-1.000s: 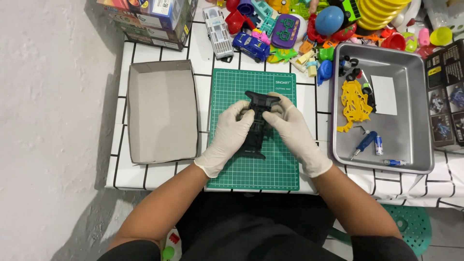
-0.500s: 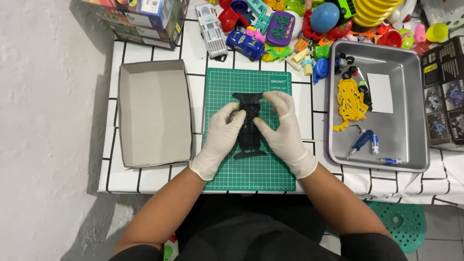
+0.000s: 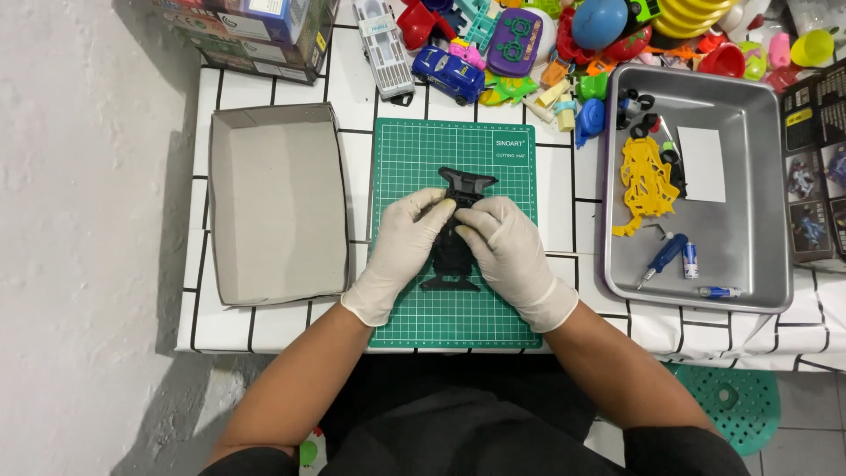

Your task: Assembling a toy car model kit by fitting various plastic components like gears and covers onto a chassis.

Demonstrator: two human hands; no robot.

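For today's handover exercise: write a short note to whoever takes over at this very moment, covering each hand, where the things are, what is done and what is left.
Left hand and right hand, both gloved, grip the black plastic chassis on the green cutting mat.
Yellow part frame, black wheels and blue screwdriver lie in the metal tray.
Done: chassis on the mat.
Left: the tray parts are unfitted.

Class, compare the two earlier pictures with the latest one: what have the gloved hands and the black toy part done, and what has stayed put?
Both hands, left hand and right hand, have kept hold of the black part throughout. It was lifted and slightly tilted a second ago; now it lies straight and lower on the green mat, hands pressed over its middle. The grey box, metal tray and toy pile stayed as they were.
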